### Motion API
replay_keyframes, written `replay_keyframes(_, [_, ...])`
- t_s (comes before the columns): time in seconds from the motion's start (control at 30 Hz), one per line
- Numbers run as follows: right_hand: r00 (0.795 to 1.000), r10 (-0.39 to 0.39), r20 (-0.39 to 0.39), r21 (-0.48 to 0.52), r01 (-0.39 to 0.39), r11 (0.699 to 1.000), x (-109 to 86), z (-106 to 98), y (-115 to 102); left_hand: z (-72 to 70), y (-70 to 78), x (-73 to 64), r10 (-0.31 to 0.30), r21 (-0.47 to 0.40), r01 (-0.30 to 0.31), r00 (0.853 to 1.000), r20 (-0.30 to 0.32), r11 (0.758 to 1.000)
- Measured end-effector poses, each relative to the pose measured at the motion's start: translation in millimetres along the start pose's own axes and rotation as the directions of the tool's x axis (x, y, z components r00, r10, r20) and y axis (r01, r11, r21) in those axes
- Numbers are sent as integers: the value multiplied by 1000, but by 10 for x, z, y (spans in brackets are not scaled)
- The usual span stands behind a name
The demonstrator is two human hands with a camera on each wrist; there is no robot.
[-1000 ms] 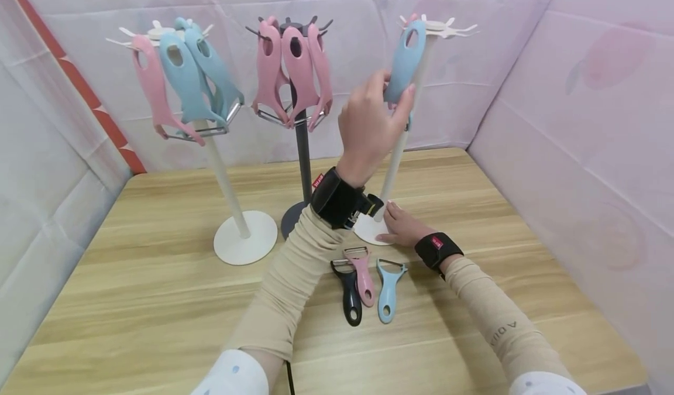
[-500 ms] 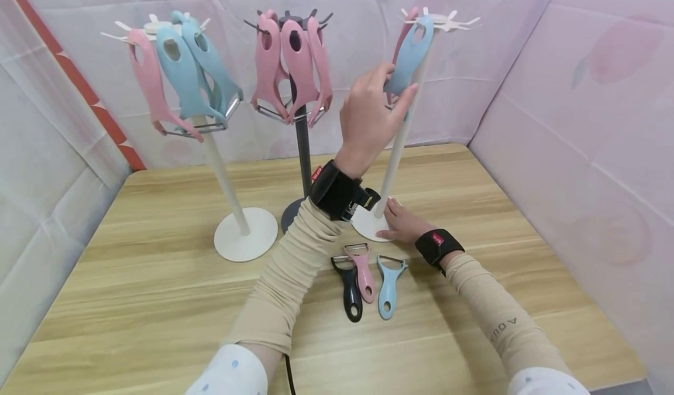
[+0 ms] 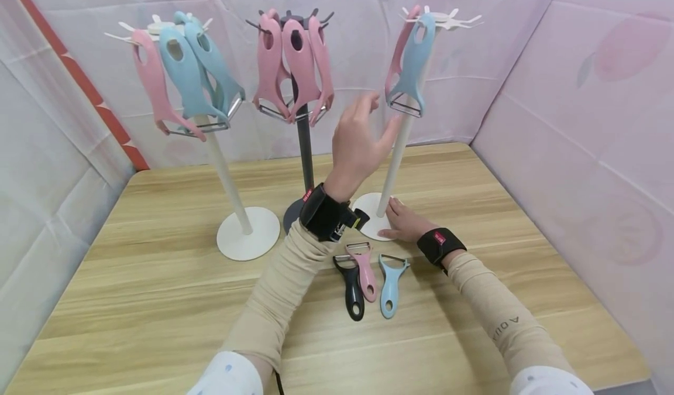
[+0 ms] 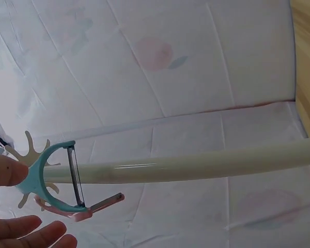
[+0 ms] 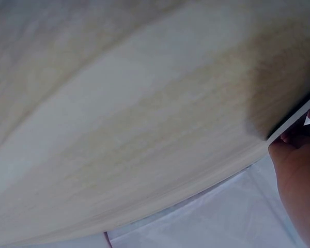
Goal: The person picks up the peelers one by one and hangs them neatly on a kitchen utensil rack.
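A light blue peeler [image 3: 414,61] hangs from a hook of the white stand [image 3: 395,167] at the right, blade end down. Behind it on the same stand hangs a pink peeler [image 3: 396,64]. My left hand [image 3: 362,140], fingers spread and holding nothing, is just left of and below the blue peeler. In the left wrist view, thumb and fingers lie either side of that blue peeler's [image 4: 37,181] handle, overlapping it at the thumb. Low down, my right hand [image 3: 409,222] rests on the stand's round base [image 3: 368,222], fingers beside the pole.
On the table [image 3: 158,301] lie a black peeler [image 3: 354,292], a pink peeler [image 3: 367,275] and a blue peeler [image 3: 390,287]. Left, another white stand [image 3: 223,172] bears pink and blue peelers. A dark grey stand [image 3: 303,155] with pink peelers stands between. Cloth walls surround the table.
My left hand has let go of the blue peeler, now hanging free on the right stand, and has drawn down and slightly left. The right hand has stayed on the base.
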State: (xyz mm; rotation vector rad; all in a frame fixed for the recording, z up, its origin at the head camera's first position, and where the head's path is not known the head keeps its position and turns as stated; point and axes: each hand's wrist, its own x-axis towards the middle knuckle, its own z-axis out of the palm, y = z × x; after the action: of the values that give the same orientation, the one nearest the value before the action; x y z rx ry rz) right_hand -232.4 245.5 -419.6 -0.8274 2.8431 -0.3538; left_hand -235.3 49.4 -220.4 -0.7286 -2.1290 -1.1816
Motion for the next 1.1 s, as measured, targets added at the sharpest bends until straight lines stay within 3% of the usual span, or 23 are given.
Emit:
replay_keyframes(0.2, [999, 22, 43, -1, -22, 1000, 31, 26, 55, -6, -60, -254, 58, 31, -62, 993, 104, 998])
replay_keyframes(0.37, [998, 34, 53, 27, -35, 999, 37, 33, 73, 58, -132, -553, 134, 119, -164, 964, 231, 979])
replay_keyframes(0.43, [999, 19, 39, 35, -20, 999, 31, 34, 72, 100, -175, -691, 162, 147, -211, 943, 290, 966])
replay_keyframes(0.53, [999, 13, 34, 27, -14, 1000, 26, 17, 47, 142, -250, -875, 185, 189, -276, 900, 394, 942])
replay_keyframes(0.7, [997, 53, 49, -2, -53, 999, 13, -18, 4, 159, -382, -1083, 119, 251, -300, 827, 550, 920])
replay_keyframes(0.77, [997, 62, 47, 5, -63, 998, 12, -28, -11, 157, -438, -1147, 80, 258, -292, 790, 608, 921])
replay_keyframes(0.83, [997, 61, 41, 5, -62, 998, 10, -34, -22, 163, -502, -1213, 49, 260, -297, 740, 671, 919])
replay_keyframes(0.93, [998, 54, 27, 3, -54, 999, 6, -45, -37, 181, -602, -1304, 38, 244, -339, 650, 759, 909])
replay_keyframes(1.1, [997, 72, 21, -6, -72, 997, 7, -49, -59, 220, -739, -1420, 85, 178, -458, 497, 863, 871])
